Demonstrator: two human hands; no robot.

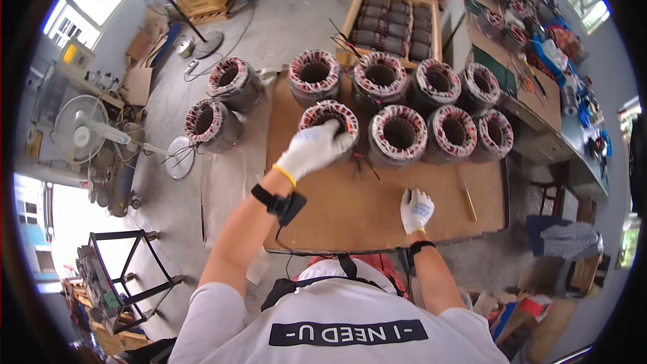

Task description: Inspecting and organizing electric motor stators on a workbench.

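Several motor stators stand upright on a brown board-topped table (337, 216), grey cylinders with red and white laced windings round their open tops. My left hand (317, 148), in a white glove, grips the rim of the front left stator (330, 109), fingers bent into its bore; the fingertips are partly hidden. Just right of it is another stator (397, 136), with dark leads lying between the two. Gloved too, my right hand (416, 211) rests on the board near the front edge, fingers curled and nothing seen in them. A thin yellowish stick (467, 195) lies to its right.
Behind the table is a wooden crate (437, 23) packed with grey cylinders. Two stators (214, 127) stand off to the left. A cluttered workbench (549, 104) runs along the right, a white fan (81, 121) stands left, and a black metal frame (128, 276) is lower left.
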